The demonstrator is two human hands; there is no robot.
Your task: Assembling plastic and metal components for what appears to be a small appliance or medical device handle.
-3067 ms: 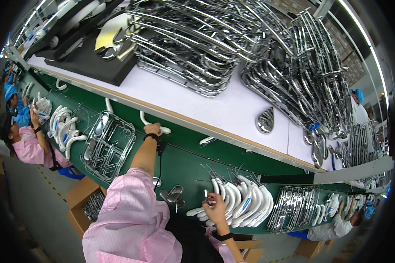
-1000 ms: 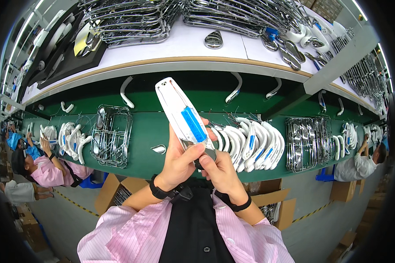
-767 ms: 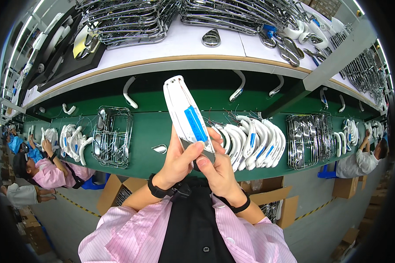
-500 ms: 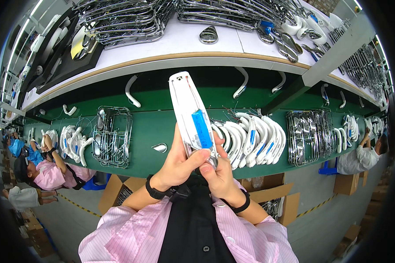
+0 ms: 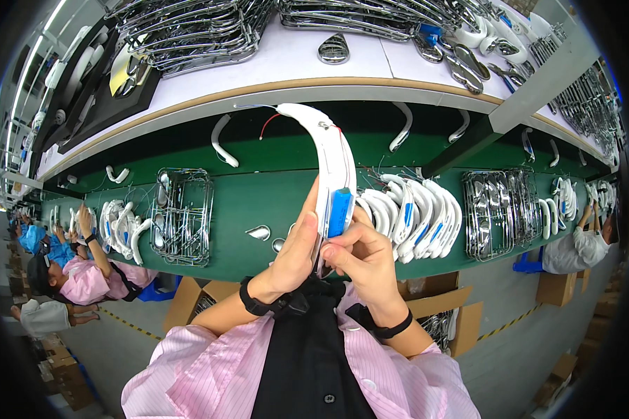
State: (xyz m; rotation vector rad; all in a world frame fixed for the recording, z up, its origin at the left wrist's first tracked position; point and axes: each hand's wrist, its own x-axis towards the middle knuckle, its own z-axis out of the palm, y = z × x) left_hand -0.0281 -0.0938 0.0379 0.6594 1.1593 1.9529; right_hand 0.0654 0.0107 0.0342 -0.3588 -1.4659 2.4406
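Above the green bench (image 5: 234, 209), both my hands hold up a white curved plastic housing (image 5: 332, 153), its upper end bent to the left. A blue cylindrical cell (image 5: 340, 211) lies along the housing's lower part. Thin wires stick out at the top, one of them red. My left hand (image 5: 295, 251) wraps the lower left side. On the right, my right hand (image 5: 365, 255) pinches just below the cell, thumb against fingers. The housing's bottom end is partly hidden by my fingers. A shiny teardrop-shaped chrome piece (image 5: 258, 232) lies left of my hands, with another small chrome piece (image 5: 278, 245) beside my left hand.
Several similar white housings (image 5: 423, 216) stand in a row to the right. Chrome wire racks (image 5: 182, 216) flank the work spot. A white shelf (image 5: 279, 66) with stacked metal frames runs above. Cardboard boxes (image 5: 437, 307) sit below the bench; co-workers (image 5: 70, 276) are at both sides.
The housing has turned from its open face to a more sideways view, showing its curve and loose wires at the top. My right hand has shifted up and right, close below the cell.
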